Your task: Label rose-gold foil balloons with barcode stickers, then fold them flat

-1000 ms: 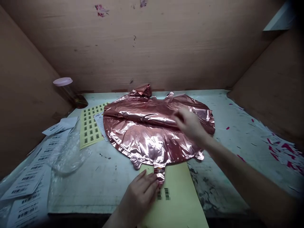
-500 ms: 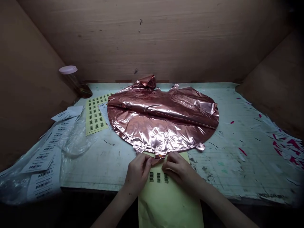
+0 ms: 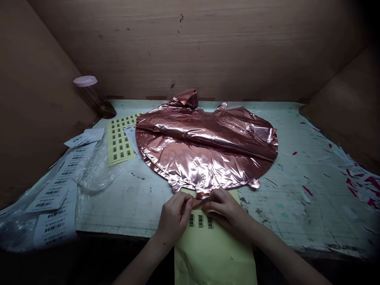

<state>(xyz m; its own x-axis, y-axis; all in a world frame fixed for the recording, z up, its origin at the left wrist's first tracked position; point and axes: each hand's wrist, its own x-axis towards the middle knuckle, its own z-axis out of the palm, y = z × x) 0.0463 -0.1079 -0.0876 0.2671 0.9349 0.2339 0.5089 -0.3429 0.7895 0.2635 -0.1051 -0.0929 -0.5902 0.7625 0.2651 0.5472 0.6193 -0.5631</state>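
Note:
A shiny rose-copper foil balloon (image 3: 204,138) lies flattened and creased across the table. Its near edge ends in a small tail (image 3: 201,202) between my hands. My left hand (image 3: 175,213) is closed, thumb against bent fingers, at the left side of that tail. On the other side my right hand (image 3: 227,209) pinches at the tail with curled fingers. Exactly how the fingertips meet the foil is hidden. Beneath both hands is a yellow sticker sheet (image 3: 215,253), mostly bare, with a few barcode labels; it hangs past the table's front edge.
Left of the balloon lies another yellow barcode sheet (image 3: 118,148), partly overlapped by a white label. White barcode papers (image 3: 56,225) and clear plastic film (image 3: 97,170) cover the left side. A lidded bottle (image 3: 92,95) leans at the back left corner. Red and white scraps (image 3: 365,182) litter the right.
The view has shifted slightly, so the scene sits a little differently in the picture. Both hands keep their closed hold at the balloon's tail, with hardly any movement.

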